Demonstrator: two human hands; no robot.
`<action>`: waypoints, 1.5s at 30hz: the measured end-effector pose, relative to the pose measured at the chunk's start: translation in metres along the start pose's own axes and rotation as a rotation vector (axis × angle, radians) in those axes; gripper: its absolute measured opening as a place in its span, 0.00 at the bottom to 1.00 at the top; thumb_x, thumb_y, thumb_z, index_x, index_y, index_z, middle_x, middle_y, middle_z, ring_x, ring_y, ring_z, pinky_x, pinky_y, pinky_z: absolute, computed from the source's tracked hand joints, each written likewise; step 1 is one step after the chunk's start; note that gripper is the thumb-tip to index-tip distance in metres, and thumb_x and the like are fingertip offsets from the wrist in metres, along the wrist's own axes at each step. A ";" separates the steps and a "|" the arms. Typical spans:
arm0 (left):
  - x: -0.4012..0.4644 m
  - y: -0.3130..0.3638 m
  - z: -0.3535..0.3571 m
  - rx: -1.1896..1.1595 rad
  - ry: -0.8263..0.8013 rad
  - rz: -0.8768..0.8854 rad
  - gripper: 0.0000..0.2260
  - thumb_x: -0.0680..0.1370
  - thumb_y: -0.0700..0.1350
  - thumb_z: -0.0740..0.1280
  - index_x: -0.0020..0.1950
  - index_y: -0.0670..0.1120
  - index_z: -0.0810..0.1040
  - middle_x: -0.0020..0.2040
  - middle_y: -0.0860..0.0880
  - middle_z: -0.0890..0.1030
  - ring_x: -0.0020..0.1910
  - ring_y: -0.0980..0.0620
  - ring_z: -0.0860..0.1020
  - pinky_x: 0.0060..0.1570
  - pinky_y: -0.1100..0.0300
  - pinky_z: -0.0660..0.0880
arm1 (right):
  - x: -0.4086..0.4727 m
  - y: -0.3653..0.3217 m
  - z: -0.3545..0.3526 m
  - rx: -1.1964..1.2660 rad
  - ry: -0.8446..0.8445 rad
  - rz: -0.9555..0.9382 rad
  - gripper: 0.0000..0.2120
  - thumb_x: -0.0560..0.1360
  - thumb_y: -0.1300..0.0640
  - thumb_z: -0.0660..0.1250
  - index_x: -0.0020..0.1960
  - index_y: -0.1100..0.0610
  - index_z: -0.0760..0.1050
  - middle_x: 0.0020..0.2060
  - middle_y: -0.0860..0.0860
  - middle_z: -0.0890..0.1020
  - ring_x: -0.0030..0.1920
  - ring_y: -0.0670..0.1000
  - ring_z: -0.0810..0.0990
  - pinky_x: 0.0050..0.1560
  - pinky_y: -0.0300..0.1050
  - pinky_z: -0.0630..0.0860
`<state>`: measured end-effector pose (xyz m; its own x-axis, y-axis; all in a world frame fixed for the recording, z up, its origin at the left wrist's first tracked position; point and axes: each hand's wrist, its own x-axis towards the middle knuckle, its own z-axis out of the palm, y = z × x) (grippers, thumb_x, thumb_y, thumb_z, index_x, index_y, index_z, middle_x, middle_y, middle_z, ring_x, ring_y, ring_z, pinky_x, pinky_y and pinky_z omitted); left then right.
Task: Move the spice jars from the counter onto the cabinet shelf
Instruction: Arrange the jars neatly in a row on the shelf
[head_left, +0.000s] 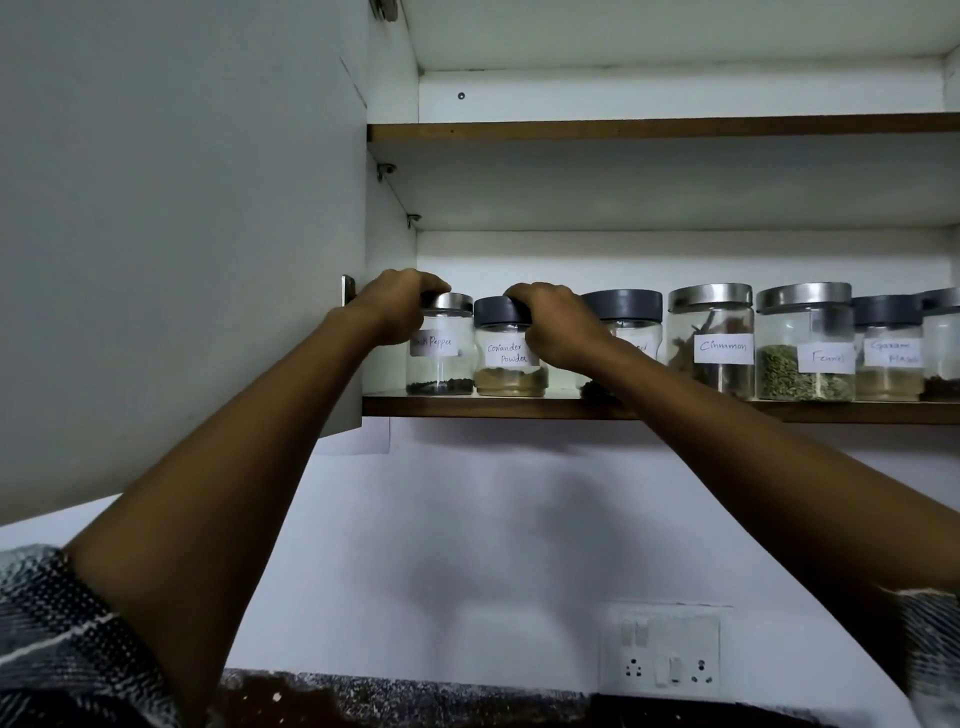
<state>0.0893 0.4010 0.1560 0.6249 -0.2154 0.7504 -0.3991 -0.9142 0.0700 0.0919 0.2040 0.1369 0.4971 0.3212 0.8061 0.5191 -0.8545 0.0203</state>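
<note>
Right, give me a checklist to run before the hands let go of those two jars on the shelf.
1. Left hand grips the black pepper jar by its steel lid: ok.
2. Right hand holds the coriander powder jar at its grey lid: ok.
3. Both jars upright, bases on the shelf: ok.
4. Labels facing out: ok, though the pepper label is partly covered.
5. Jars set well back from the shelf edge: cannot tell.
6. Counter free of remaining jars: cannot tell, it is mostly out of view.

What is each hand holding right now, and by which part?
Left hand grips the black pepper jar by its lid; right hand grips the coriander powder jar at lid and upper side.
</note>
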 end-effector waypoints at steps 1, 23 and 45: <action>0.002 -0.001 0.001 0.020 -0.009 0.005 0.27 0.73 0.26 0.55 0.68 0.45 0.72 0.63 0.41 0.77 0.63 0.42 0.73 0.61 0.52 0.70 | 0.001 0.000 0.002 -0.011 -0.006 0.004 0.19 0.69 0.72 0.56 0.56 0.60 0.74 0.52 0.59 0.78 0.52 0.61 0.75 0.44 0.45 0.67; 0.069 -0.020 0.054 0.168 -0.132 -0.049 0.22 0.76 0.30 0.58 0.69 0.42 0.70 0.66 0.41 0.73 0.64 0.42 0.71 0.60 0.53 0.69 | 0.051 0.014 0.064 -0.101 -0.098 0.174 0.13 0.75 0.67 0.59 0.59 0.64 0.71 0.58 0.61 0.76 0.59 0.59 0.72 0.53 0.48 0.70; 0.097 -0.051 0.102 0.197 -0.171 -0.099 0.25 0.76 0.30 0.59 0.72 0.41 0.61 0.66 0.38 0.71 0.63 0.40 0.71 0.58 0.52 0.70 | 0.090 0.036 0.109 -0.200 -0.395 0.216 0.36 0.76 0.70 0.58 0.76 0.65 0.41 0.76 0.60 0.41 0.76 0.61 0.42 0.75 0.56 0.54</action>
<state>0.2387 0.3916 0.1575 0.7652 -0.1614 0.6232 -0.2029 -0.9792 -0.0044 0.2308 0.2462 0.1457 0.8243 0.2255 0.5193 0.2510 -0.9677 0.0217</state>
